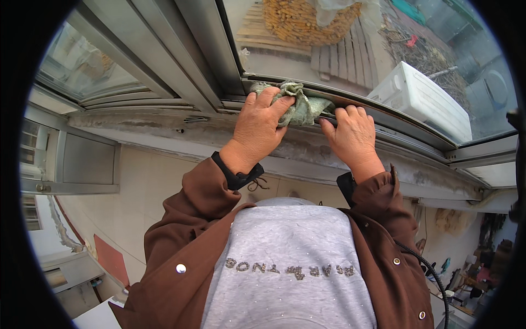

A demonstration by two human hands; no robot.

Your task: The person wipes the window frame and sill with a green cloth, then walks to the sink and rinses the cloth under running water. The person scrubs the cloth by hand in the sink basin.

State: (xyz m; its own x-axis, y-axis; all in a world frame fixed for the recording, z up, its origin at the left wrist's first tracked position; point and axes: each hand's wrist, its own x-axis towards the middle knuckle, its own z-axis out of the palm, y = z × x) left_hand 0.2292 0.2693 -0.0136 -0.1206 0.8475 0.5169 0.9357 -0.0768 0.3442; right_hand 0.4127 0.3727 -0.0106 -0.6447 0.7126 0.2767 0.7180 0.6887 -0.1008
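A crumpled green rag [302,109] lies against the lower rail of a sliding window. My left hand [261,119] grips it from above, thumb and fingers pressed into its folds. Just right of the rag's end, my right hand [351,131] has its fingers curled over the metal window track [394,140], with the thumb close to the cloth. Its fingertips are hidden, so whether they pinch a bit of the cloth or only rest on the track does not show. The upright window frame [205,45] rises to the left of both hands.
Below the track runs a worn, stained sill [304,142], with a small metal piece [195,119] on it at left. Glass [287,61] stands beyond the hands; corn cobs [312,24], wooden pallets and a white appliance [423,103] show through it. A cable [431,271] hangs at right.
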